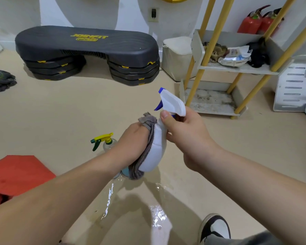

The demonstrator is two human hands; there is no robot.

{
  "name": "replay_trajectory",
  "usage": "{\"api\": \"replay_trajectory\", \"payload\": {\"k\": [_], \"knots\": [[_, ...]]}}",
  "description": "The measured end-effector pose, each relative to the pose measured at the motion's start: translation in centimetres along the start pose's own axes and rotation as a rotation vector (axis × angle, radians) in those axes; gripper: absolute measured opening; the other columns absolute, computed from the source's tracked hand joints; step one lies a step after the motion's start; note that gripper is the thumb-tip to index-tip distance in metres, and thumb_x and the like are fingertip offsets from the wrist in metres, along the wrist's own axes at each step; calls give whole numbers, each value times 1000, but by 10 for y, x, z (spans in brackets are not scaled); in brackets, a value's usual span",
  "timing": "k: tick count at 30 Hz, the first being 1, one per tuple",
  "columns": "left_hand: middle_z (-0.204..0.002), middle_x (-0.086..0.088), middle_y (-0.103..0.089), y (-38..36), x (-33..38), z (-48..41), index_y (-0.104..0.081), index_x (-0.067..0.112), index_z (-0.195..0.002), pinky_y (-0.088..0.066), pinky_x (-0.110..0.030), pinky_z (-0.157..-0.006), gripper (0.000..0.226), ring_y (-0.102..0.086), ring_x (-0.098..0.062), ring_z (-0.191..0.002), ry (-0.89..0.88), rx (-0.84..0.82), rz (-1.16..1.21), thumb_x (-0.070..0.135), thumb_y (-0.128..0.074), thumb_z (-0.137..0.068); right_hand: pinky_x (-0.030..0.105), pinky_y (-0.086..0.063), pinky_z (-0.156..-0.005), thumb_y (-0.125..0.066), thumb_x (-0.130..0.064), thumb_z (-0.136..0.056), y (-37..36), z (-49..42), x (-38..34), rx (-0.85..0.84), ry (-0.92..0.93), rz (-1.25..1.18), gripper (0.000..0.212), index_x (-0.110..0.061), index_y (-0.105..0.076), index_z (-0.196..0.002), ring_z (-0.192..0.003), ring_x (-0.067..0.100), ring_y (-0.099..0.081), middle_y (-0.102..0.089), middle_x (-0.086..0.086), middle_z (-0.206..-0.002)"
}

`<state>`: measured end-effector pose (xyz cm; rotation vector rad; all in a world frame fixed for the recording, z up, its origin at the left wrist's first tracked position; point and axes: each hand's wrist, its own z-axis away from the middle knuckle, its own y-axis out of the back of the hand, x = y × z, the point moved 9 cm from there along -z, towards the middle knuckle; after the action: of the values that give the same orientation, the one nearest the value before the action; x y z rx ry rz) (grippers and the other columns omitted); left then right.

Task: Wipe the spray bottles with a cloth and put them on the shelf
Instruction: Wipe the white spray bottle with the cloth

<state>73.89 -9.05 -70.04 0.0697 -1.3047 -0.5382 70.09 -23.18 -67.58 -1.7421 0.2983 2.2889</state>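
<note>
A white spray bottle [157, 149] with a white and blue trigger head is held in the air in the middle of the view. My right hand [185, 137] grips its neck just below the head. My left hand [132, 145] presses a grey cloth [145, 149] around the left side of the bottle's body. A second, clear spray bottle [106, 141] with a yellow and green trigger stands on the floor just left of my left hand. The shelf [237, 68], white trays on yellow poles, stands at the right.
The shelf's middle tray holds rags and a packet; the bottom tray [210, 101] is dirty. A black step platform [88, 53] stands by the far wall, a white bin [177, 57] beside it. A red sheet [18, 172] lies at left. My shoe [215, 228] is near a wet patch.
</note>
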Motion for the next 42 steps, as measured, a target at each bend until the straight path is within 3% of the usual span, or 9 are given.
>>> {"api": "replay_trajectory", "payload": {"k": [4,10,18,25,28,31,35,38,42], "knots": [[-89,4,-63,3,-26,-1,-58,21,-82,-40,-27,-67,38,-56,-12,-80,149,22,-34,25,-34,-110,54,-56,-101,-66,-25,-101,22,-13,4,120,-93,-72,8,-22,-69,-108,-110,29,-70,-73,7,-111],[-81,3,-57,5,-32,-1,-54,18,-79,-35,-28,-61,37,-52,-17,-74,230,56,0,20,-34,-110,43,-61,-94,-63,-26,-103,35,-16,2,134,-127,-142,16,-21,-69,-117,-108,26,-73,-74,4,-119],[-93,4,-68,-16,20,11,-58,21,-97,-47,-39,-76,43,-62,-21,-89,-379,58,-345,49,-28,-109,35,-64,-78,-69,-26,-99,1,1,14,-71,-192,-68,28,-7,-66,-119,-64,12,-66,-70,3,-90],[-95,-1,-73,1,-19,-8,-64,21,-88,-51,-35,-87,46,-67,-25,-95,78,2,-29,46,-33,-112,47,-59,-96,-71,-29,-97,-1,-4,6,-19,-126,31,30,-10,-62,-118,-91,20,-69,-72,10,-116],[-85,5,-65,-7,6,5,-56,25,-85,-42,-32,-70,40,-60,-18,-85,-150,33,-165,41,-32,-112,42,-61,-90,-72,-30,-97,-2,-6,6,-47,-141,-6,33,-8,-64,-120,-81,16,-71,-73,6,-104],[-97,6,-65,-12,27,19,-55,27,-99,-46,-36,-76,30,-61,-17,-92,-419,46,-241,43,-31,-109,40,-62,-84,-74,-31,-95,-3,-5,10,-67,-183,-51,39,-5,-63,-122,-70,18,-67,-72,7,-93],[-100,14,-61,-16,20,11,-45,38,-102,-45,-30,-73,7,-59,-10,-89,-417,-65,-388,39,-42,-108,44,-62,-85,-76,-30,-93,-7,-2,18,-79,-223,-27,46,1,-60,-124,-68,22,-65,-72,11,-89],[-90,13,-71,-7,16,5,-53,36,-97,-51,-31,-74,13,-67,-7,-86,-354,-67,-164,35,-47,-108,53,-60,-93,-76,-23,-91,-14,-1,12,-165,-212,30,36,-2,-63,-116,-68,20,-67,-74,11,-85],[-94,14,-80,9,10,-6,-72,26,-107,-53,-24,-82,30,-73,-4,-90,-155,-90,114,46,-50,-107,39,-61,-90,-68,-25,-96,-18,2,-5,-311,-193,-8,20,-9,-71,-107,-76,20,-63,-62,8,-83]]}}
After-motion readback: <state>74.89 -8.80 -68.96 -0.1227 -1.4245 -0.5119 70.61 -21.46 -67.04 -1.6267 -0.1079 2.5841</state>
